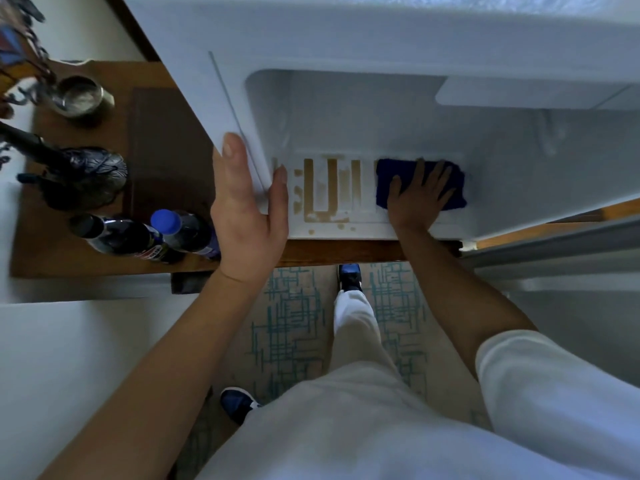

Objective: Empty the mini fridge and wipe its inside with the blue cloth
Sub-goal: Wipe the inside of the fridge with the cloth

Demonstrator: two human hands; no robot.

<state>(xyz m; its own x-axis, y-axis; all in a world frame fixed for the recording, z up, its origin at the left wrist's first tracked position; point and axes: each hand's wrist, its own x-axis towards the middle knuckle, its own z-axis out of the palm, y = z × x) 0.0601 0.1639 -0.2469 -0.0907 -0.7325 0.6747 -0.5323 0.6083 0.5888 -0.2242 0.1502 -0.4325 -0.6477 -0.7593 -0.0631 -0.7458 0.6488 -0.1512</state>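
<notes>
Fridge: a white mini fridge [346, 39] fills the upper middle and right of the frame, standing on a wooden worktop [104, 268]; its inside is open to view and no food or drink shows in it.
Fridge floor: ribbed white plastic at the centre of the frame, with brown liquid stains [320, 192] lying in the grooves and some drops near the front edge.
Blue cloth: a folded blue cloth [453, 187] lies flat on the fridge floor, just right of the stains, right of centre.
Right hand: the right hand [417, 195] rests on the blue cloth, palm down and fingers spread wide, pressing it to the floor of the fridge.
Left hand: the left hand [247, 209] is left of centre, open, with the fingers laid along the outer left wall of the fridge and the thumb at its front edge, so the wall sits between them.
Bottles: two dark soda bottles [145, 237] stand on the worktop at the left, touching each other, the nearer one with a blue cap.
Other things: a metal cup [81, 97] at the upper left and a dark ornament [83, 171] below it, both on the worktop and blurred.
Floor: a pale carpet [294, 323] with teal lines shows at the lower middle, with the person's white trousers and dark blue shoes over it.
</notes>
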